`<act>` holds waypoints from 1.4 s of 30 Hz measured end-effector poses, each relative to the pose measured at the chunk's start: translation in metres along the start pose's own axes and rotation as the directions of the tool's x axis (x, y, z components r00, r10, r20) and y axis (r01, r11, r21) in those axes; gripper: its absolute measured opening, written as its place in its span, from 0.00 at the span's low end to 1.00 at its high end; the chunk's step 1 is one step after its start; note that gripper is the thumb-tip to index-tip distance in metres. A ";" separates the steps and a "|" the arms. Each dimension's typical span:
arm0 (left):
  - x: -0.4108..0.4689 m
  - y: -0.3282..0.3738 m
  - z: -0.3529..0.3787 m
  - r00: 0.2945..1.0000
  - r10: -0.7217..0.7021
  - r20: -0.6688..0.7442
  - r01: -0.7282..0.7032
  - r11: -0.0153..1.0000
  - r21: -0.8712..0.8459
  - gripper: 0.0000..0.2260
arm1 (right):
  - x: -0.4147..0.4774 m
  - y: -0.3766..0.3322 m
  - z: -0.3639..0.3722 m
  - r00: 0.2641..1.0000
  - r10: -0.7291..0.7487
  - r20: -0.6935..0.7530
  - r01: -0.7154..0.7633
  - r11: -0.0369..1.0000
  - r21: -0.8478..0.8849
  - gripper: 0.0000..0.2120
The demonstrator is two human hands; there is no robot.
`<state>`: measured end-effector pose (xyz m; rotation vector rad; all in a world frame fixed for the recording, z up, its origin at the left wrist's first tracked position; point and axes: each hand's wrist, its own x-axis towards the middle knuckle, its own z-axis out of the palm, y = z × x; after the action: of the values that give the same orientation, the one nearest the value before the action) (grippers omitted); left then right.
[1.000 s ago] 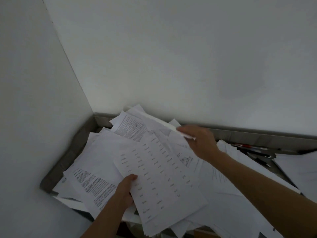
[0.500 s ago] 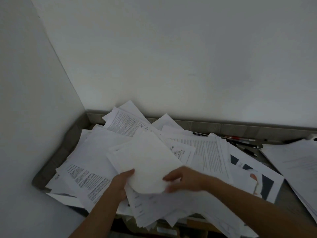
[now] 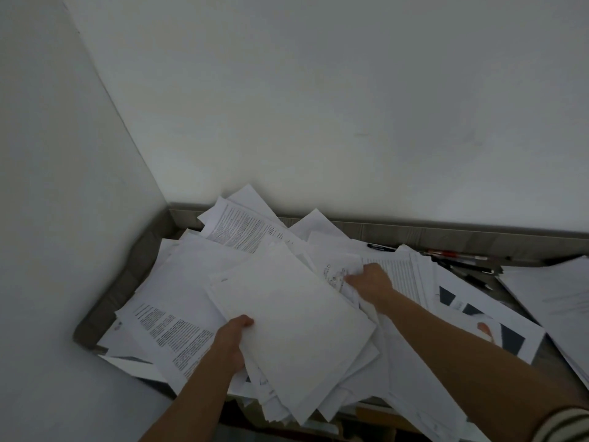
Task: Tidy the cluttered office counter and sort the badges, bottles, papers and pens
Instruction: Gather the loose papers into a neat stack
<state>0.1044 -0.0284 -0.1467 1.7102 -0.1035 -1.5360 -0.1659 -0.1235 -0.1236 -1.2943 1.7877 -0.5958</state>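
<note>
A loose heap of printed papers [image 3: 178, 317] covers the counter's left corner. On top lies a stack with a blank white sheet [image 3: 293, 311] uppermost. My left hand [image 3: 231, 341] grips that stack at its lower left edge, thumb on top. My right hand [image 3: 369, 280] pinches a crumpled printed sheet [image 3: 342, 266] just right of the stack. Several pens [image 3: 459, 255], red and black, lie along the back ledge to the right.
White walls meet at the corner on the left and behind. A grey raised ledge [image 3: 414, 232] runs along the counter's back and left side. A glossy printed page [image 3: 497, 327] and another paper pile [image 3: 554, 288] lie at the right.
My right hand left the stack's front edge and moved up and right to the crumpled sheet. The blank-topped stack has settled in my left hand.
</note>
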 end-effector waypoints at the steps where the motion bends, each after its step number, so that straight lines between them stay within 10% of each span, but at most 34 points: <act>1: -0.001 0.000 0.000 1.000 0.002 -0.002 -0.002 1.000 0.000 0.12 | -0.005 -0.008 -0.007 0.994 -0.092 -0.060 0.082 0.985 -0.150 0.13; 5: -0.002 0.001 0.001 1.000 0.011 -0.008 -0.011 1.000 -0.003 0.10 | -0.024 -0.053 -0.058 0.894 -0.385 -0.230 0.307 0.899 -0.312 0.11; 13: -0.008 0.000 0.001 0.996 0.035 0.078 -0.023 0.990 -0.139 0.06 | -0.043 -0.058 -0.105 0.865 -0.268 -0.424 0.427 0.837 0.342 0.03; 19: -0.010 -0.007 0.002 0.897 0.251 0.365 -0.067 0.892 -0.448 0.27 | -0.067 0.027 -0.011 0.979 0.016 -0.203 0.082 0.883 0.462 0.09; 26: -0.017 -0.012 0.026 0.917 0.305 0.257 -0.292 0.952 -0.089 0.17 | -0.098 0.043 0.007 0.955 0.077 0.286 -0.130 0.977 0.170 0.10; 32: -0.081 0.042 0.046 0.690 0.514 0.510 -0.592 0.806 -0.010 0.15 | -0.062 0.004 -0.077 0.977 -0.154 0.150 0.116 0.964 0.239 0.37; 37: -0.128 0.084 0.061 0.483 0.606 0.632 -0.736 0.672 -0.083 0.17 | -0.077 -0.048 -0.125 0.831 -0.473 0.294 0.290 0.818 0.497 0.23; 42: -0.130 0.097 0.061 0.459 0.621 0.635 -0.822 0.568 0.039 0.20 | -0.078 -0.055 -0.127 0.835 -0.469 0.288 0.273 0.807 0.523 0.23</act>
<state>0.0617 -0.0516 0.0193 1.0842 -1.3467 -1.2810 -0.2328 -0.0822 0.0145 -1.3196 0.9605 -0.8458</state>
